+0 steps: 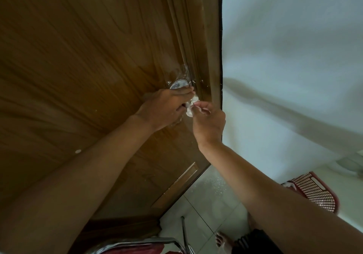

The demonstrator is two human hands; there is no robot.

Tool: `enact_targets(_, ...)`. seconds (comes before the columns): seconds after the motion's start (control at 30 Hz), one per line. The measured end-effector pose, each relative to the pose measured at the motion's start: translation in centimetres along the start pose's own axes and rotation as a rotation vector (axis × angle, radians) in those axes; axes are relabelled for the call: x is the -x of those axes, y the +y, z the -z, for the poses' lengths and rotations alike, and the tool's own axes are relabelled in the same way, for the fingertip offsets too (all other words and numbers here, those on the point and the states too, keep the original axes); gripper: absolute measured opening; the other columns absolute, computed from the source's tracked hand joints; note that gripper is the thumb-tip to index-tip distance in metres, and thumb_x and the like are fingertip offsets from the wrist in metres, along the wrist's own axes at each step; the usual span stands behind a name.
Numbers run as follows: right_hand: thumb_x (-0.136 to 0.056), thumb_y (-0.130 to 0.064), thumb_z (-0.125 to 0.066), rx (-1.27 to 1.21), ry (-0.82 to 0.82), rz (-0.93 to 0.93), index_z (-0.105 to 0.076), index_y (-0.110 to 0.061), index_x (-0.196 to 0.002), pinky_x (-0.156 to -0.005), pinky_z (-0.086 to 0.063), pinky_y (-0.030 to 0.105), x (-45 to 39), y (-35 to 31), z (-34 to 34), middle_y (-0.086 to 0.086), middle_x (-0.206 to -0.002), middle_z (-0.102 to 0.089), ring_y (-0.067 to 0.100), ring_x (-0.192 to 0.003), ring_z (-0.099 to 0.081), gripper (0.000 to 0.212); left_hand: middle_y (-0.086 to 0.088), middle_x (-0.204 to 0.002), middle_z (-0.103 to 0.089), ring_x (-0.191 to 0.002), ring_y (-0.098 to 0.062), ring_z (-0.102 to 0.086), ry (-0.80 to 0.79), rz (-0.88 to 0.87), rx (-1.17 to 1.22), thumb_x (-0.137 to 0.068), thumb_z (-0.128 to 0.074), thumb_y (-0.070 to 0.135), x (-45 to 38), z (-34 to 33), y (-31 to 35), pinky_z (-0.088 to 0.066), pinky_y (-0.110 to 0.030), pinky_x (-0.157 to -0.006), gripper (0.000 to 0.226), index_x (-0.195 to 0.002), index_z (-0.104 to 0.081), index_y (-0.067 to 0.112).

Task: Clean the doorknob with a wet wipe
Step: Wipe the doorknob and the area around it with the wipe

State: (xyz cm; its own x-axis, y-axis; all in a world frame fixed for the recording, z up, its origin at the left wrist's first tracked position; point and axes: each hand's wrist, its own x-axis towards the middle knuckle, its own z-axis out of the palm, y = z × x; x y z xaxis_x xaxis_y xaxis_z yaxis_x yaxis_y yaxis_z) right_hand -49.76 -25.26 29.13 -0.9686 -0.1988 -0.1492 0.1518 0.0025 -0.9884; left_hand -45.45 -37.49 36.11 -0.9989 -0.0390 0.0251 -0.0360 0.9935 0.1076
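Pinching the crumpled white wet wipe point(191, 106) between both hands, right up against the round silver metal doorknob point(178, 84) on the brown wood-grain door point(82, 57). Left hand point(167, 108) is curled closed, fingers wrapped over the lower part of the knob with one end of the wipe tucked under them; only the knob's upper rim shows above the knuckles. Right hand point(209, 122) is closed in a fingertip pinch on the other end of the wipe, just beside the left hand, near the door edge.

To do this step well: likely keep the wipe taut between the hands, work it around the knob's neck and underside, keep the damp face on the metal, not bunched.

Both forearms reach up and forward from the bottom, left wrist bent toward the door, right wrist roughly straight. Pale blue wall point(294, 47) is right of the door; red perforated plastic basket point(316, 193) sits on the white tiled floor point(214, 204) well apart. Chrome chair frame point(149, 241) at bottom edge.
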Motion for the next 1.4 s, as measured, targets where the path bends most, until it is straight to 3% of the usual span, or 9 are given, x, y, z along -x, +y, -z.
enact_targets(0.23,-0.092,-0.015,-0.072,-0.048,0.005,-0.078,-0.073,-0.023,-0.093,-0.060,-0.051,0.008,-0.36,-0.45,-0.29,-0.021,-0.080,-0.066,0.002,-0.076,-0.070,0.008,-0.004,-0.156,-0.046,-0.144,-0.016,-0.045,0.030,-0.009,0.023,-0.098,-0.064,0.011,0.05,0.12,0.28,-0.045,-0.041,-0.115,0.051,-0.148,-0.051,0.011)
enact_targets(0.47,-0.092,-0.016,-0.073,-0.090,0.020,-0.098,-0.066,-0.022,-0.097,-0.087,-0.062,0.038,-0.54,-0.76,-0.03,-0.005,-0.098,-0.071,0.016,-0.093,-0.071,0.010,-0.005,-0.156,-0.046,-0.143,-0.019,-0.047,0.043,-0.012,0.018,-0.098,-0.064,0.009,0.12,0.05,0.58,-0.047,-0.042,-0.113,0.050,-0.146,-0.052,0.009)
enact_targets(0.7,-0.091,-0.017,-0.074,-0.060,0.042,-0.066,-0.079,-0.017,-0.101,-0.073,-0.057,0.016,-0.86,-0.85,0.16,-0.008,-0.091,-0.075,0.005,-0.082,-0.071,0.011,-0.005,-0.155,-0.047,-0.142,-0.019,-0.048,0.043,-0.010,0.026,-0.098,-0.065,0.010,0.19,0.09,0.43,-0.048,-0.042,-0.112,0.050,-0.147,-0.052,0.009)
enact_targets(0.83,-0.092,-0.017,-0.073,0.026,0.025,-0.043,-0.078,-0.019,-0.097,-0.053,-0.042,-0.002,-0.33,-0.73,-0.33,-0.019,-0.078,-0.067,0.000,-0.072,-0.068,0.007,-0.007,-0.155,-0.047,-0.143,-0.018,-0.047,0.041,-0.026,0.022,-0.098,-0.065,0.010,0.20,0.05,0.36,-0.047,-0.042,-0.113,0.051,-0.147,-0.052,0.008)
enact_targets(0.93,-0.091,-0.018,-0.074,-0.014,0.020,-0.040,-0.079,-0.020,-0.098,-0.056,-0.047,0.002,-0.62,-0.98,-0.11,-0.023,-0.077,-0.066,-0.015,-0.073,-0.064,0.008,-0.006,-0.156,-0.046,-0.143,-0.019,-0.046,0.032,-0.020,0.022,-0.098,-0.064,0.010,0.20,0.01,0.20,-0.048,-0.044,-0.112,0.051,-0.148,-0.051,0.009)
enact_targets(1.03,-0.092,-0.016,-0.072,-0.051,0.057,-0.080,-0.079,-0.016,-0.102,-0.065,-0.052,0.007,-0.65,-0.82,-0.09,-0.018,-0.079,-0.069,-0.005,-0.072,-0.068,0.011,-0.005,-0.156,-0.046,-0.143,-0.019,-0.047,0.029,-0.016,0.017,-0.097,-0.065,0.010,0.11,0.04,0.23,-0.048,-0.044,-0.111,0.052,-0.147,-0.051,0.010)
enact_targets(1.13,-0.094,-0.015,-0.070,-0.018,0.024,-0.096,-0.078,-0.014,-0.101,-0.050,-0.042,-0.001,-0.10,-0.31,-0.48,-0.014,-0.080,-0.069,-0.013,-0.068,-0.064,0.011,-0.006,-0.155,-0.047,-0.143,-0.019,-0.047,0.031,-0.016,0.026,-0.097,-0.066,0.009,0.16,-0.02,0.29,-0.048,-0.045,-0.112,0.051,-0.146,-0.053,0.009)
enact_targets(1.2,-0.094,-0.014,-0.070,-0.044,-0.003,-0.094,-0.078,-0.017,-0.101,-0.050,-0.041,-0.001,0.02,-0.43,-0.57,-0.015,-0.081,-0.070,-0.019,-0.071,-0.062,0.011,-0.005,-0.156,-0.046,-0.143,-0.020,-0.047,0.033,-0.006,0.039,-0.097,-0.065,0.009,0.20,0.00,0.20,-0.048,-0.046,-0.112,0.051,-0.146,-0.053,0.010)
enact_targets(1.4,-0.090,-0.012,-0.075,-0.098,0.064,-0.173,-0.078,-0.014,-0.098,-0.072,-0.060,0.018,-0.80,-1.11,-0.01,-0.007,-0.087,-0.074,0.008,-0.080,-0.071,0.009,-0.008,-0.154,-0.049,-0.142,-0.020,-0.048,0.049,-0.004,0.044,-0.095,-0.067,0.006,0.28,-0.07,0.53,-0.047,-0.045,-0.112,0.051,-0.145,-0.054,0.008)
